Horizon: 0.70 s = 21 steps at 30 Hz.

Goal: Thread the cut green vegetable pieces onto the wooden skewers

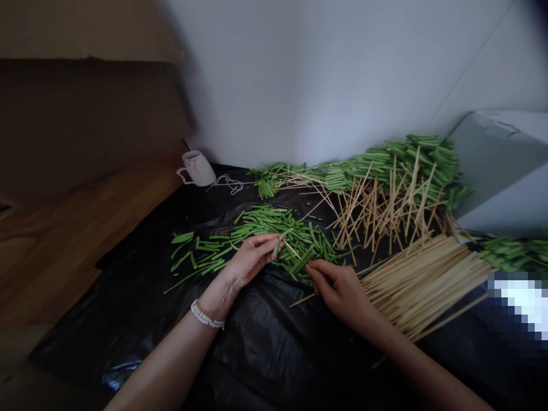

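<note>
My left hand, wearing a white beaded bracelet, pinches a short cut green stem, which looks like garlic scape. Just to the right, the fingers of my right hand are closed on a thin bamboo skewer. Green stem pieces sit on that skewer by my right fingertips. The skewer's upper tip reaches the stem in my left hand; whether it has pierced it I cannot tell. Under and behind both hands spreads a loose pile of cut green stems.
Bare bamboo skewers lie bundled at the right. Behind them, skewers threaded with green stems are heaped against a pale wall. A white mug stands beside tangled string. Black plastic sheeting covers the surface. A white box is at right.
</note>
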Motion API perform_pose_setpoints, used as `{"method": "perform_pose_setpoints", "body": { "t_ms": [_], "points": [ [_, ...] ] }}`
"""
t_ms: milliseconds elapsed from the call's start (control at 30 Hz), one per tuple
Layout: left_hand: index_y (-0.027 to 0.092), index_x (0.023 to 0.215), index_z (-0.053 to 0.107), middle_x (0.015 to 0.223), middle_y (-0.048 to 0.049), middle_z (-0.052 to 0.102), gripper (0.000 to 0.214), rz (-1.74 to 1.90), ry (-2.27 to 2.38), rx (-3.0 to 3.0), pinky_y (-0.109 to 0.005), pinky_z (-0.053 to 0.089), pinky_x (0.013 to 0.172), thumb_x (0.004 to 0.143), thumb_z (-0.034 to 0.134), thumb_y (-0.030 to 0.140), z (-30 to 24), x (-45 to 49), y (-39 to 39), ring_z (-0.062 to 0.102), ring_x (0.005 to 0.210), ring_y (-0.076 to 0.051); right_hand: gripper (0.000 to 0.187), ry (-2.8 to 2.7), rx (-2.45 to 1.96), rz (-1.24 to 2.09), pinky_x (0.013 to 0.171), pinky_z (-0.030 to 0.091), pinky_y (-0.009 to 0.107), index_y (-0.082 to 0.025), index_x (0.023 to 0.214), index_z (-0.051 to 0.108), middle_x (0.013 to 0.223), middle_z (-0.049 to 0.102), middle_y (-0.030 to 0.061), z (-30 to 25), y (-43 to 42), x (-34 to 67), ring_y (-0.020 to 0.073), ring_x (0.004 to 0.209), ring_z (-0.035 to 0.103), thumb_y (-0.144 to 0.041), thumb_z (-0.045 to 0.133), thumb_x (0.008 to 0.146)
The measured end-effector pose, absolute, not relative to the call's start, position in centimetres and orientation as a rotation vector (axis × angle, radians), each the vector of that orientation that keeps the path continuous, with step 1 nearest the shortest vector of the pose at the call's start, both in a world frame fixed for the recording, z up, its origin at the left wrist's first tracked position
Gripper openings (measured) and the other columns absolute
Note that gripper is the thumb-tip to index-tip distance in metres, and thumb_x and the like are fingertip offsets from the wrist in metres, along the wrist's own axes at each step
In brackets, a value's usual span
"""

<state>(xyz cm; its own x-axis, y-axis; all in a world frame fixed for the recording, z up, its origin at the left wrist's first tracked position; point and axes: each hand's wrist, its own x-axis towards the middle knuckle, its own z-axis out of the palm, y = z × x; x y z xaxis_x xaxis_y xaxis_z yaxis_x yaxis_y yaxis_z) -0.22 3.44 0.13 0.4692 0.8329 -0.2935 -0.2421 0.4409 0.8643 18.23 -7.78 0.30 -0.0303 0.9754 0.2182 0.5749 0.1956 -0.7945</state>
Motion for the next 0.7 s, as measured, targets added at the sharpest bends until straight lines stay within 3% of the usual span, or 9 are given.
{"method": "perform_pose_setpoints", "body": {
  "t_ms": [700],
  "points": [
    [0.014, 0.090, 0.076, 0.084, -0.0051, 0.072, 0.028, 0.756, 0.771, 0.886, -0.020, 0.047, 0.068, 0.067, 0.082, 0.028, -0.39, -0.28, 3.33, 0.062, 0.073, -0.010, 0.027, -1.702, -1.470, 0.679, 0.054, 0.035, 0.021, -0.019, 0.074, 0.061, 0.058, 0.056, -0.0025, 0.18, -7.78, 18.25, 0.0101, 0.052, 0.049, -0.028, 0.045, 0.093]
  ]
}}
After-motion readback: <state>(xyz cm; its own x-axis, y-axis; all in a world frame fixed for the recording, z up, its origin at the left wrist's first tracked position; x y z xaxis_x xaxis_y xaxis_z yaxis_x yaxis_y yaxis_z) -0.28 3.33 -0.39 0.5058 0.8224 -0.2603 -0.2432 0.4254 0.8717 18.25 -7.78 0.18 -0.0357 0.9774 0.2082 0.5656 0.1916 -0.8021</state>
